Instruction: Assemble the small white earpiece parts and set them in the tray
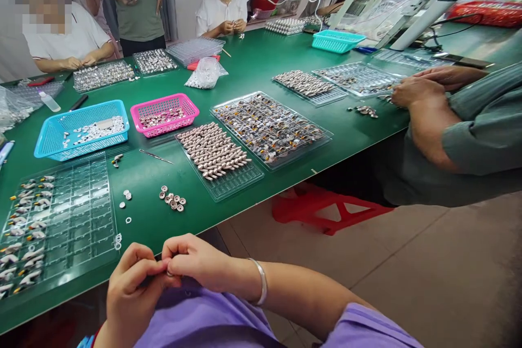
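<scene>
My left hand [134, 288] and my right hand [193, 261] meet in front of my body, just off the table's near edge. Both are closed, their fingertips pinched together around a small piece that the fingers mostly hide. Beyond them on the green table lie a cluster of small round metallic cups [173, 199], a few white discs [126, 194] and white rings [118, 241]. To the left, a clear compartment tray [81, 212] holds rows of small earphone-like parts [24, 228]. Tweezers [156, 156] lie farther back, near a single small part [117, 160].
A blue basket [41, 138] holds white pieces, and a pink basket [165, 129] holds small round parts. Filled trays [240, 182] stand to the right. At the right a co-worker's hands [420, 87] handle parts; a red stool [326, 209] is below. Other people sit or stand across the table.
</scene>
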### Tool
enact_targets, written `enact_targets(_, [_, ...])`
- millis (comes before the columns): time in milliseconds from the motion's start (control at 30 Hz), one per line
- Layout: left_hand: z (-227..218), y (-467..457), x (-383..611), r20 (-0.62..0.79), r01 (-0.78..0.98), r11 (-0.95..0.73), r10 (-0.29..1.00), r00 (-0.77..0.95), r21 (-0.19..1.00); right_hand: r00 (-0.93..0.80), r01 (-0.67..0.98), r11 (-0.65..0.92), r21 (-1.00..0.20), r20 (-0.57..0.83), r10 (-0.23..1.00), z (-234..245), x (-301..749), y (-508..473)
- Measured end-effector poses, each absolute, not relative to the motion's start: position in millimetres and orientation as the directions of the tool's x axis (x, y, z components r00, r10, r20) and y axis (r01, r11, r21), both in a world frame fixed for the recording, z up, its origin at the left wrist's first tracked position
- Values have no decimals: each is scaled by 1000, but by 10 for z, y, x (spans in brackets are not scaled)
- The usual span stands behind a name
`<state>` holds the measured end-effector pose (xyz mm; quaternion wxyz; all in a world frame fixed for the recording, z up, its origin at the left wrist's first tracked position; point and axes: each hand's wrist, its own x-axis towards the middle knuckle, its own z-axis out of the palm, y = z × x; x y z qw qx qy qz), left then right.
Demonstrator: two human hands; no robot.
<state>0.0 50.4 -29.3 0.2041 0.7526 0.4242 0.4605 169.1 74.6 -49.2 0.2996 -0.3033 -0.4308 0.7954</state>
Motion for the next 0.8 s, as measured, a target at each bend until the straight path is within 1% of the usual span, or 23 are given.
enact_targets(133, [-386,475,-24,429,368,-421,901,65,829,-665,-298,-496,-816,-195,721,-456,1707,779])
enact_targets(267, [-444,446,-38,263,219,-248,964,-45,944,-672,-283,-508,-813,-210,710,-401,1761,808])
enact_targets(367, [-452,447,-26,138,63,-133,987,-80,989,-667,-287,-512,-809,-215,713,-379,1777,800])
enact_targets(433, [-455,454,-18,93,10,-92,992,-81,996,-662,-294,-513,-807,-215,718,-381,1772,789])
enact_targets(667, [-461,451,-21,71,-6,-72,995,-66,997,-648,-317,-507,-802,-208,733,-401,1746,774])
enact_targets(733, [-451,442,-20,106,43,-104,993,-53,994,-639,-344,-515,-785,-207,741,-419,1730,770])
enact_targets(800, [-434,433,-11,177,120,-172,983,-40,978,-629,-399,-538,-742,-205,750,-461,1702,757])
